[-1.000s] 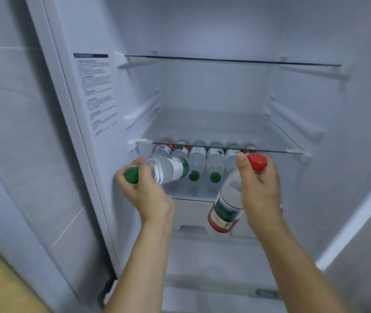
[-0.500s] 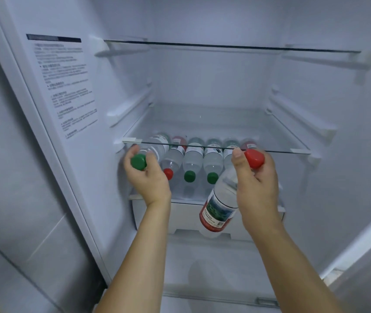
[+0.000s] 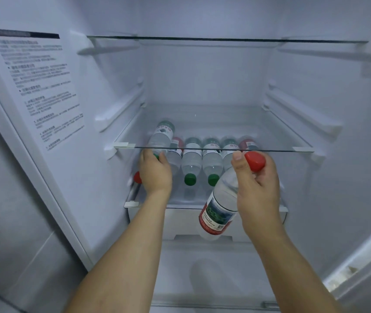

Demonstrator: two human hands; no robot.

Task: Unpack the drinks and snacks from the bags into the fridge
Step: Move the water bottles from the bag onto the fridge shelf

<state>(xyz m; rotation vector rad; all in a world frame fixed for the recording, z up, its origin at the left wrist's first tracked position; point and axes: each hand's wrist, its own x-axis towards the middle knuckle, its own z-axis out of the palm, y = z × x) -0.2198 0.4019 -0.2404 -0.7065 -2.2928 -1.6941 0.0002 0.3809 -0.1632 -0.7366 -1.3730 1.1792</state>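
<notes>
Two hands grip bottles; left pushed green-capped bottle deeper; right unmoved.

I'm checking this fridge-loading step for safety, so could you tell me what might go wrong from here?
1. The left hand is laying a green-capped bottle on top of the row of lying bottles; being round, it might roll off or nudge them forward.
2. The right hand holds the red-capped bottle near its cap only, body hanging; it could slip.
3. Both hands work close under the glass shelf edge, so knuckles or the cap might knock it.
</notes>
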